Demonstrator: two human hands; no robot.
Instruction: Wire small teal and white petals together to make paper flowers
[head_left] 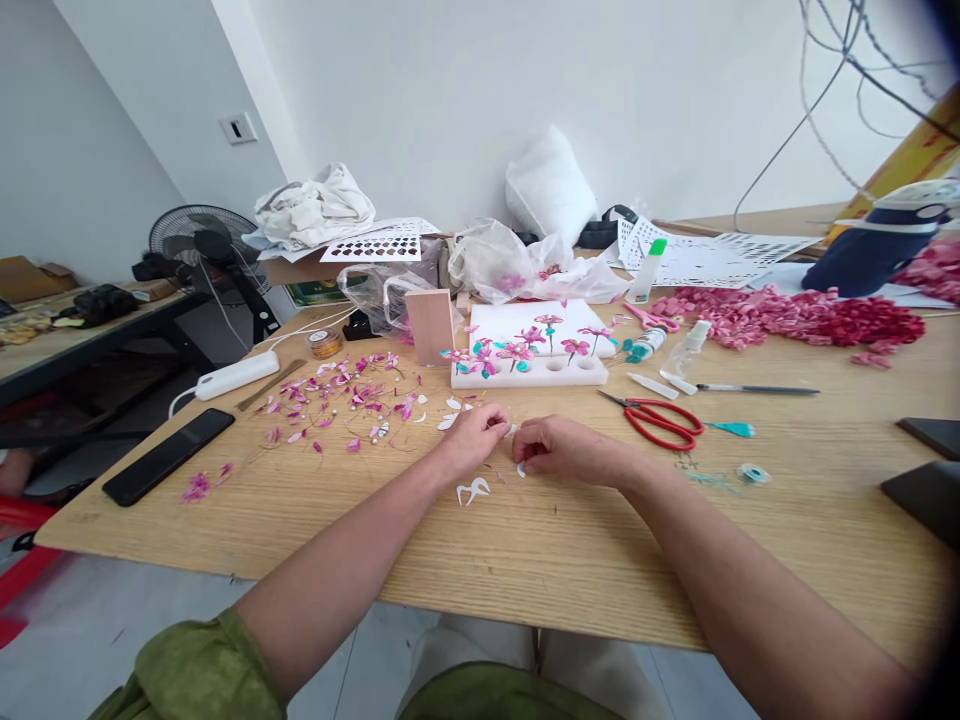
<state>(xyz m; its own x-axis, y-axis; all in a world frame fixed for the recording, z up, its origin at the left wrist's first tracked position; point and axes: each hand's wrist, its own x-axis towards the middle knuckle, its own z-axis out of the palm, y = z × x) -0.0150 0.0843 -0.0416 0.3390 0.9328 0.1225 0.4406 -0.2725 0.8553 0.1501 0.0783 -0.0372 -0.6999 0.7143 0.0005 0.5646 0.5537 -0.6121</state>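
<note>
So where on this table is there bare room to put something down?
Bare wood lies along the near edge of the table, in front of the left hand and right hand, and, mostly, right of the red scissors. Crowded: the pink petals past the black phone, the foam block, the plastic bags behind.

A single camera, worn on the person's head, faces forward and down across the wooden table (525, 560) toward the white wall (450, 100) behind it. It sits close to the work: the left hand (476, 437) and right hand (562, 452) lie near frame centre, with both forearms entering from the lower edge. The wide lens bends the table edges and darkens the right-hand corners.
</note>
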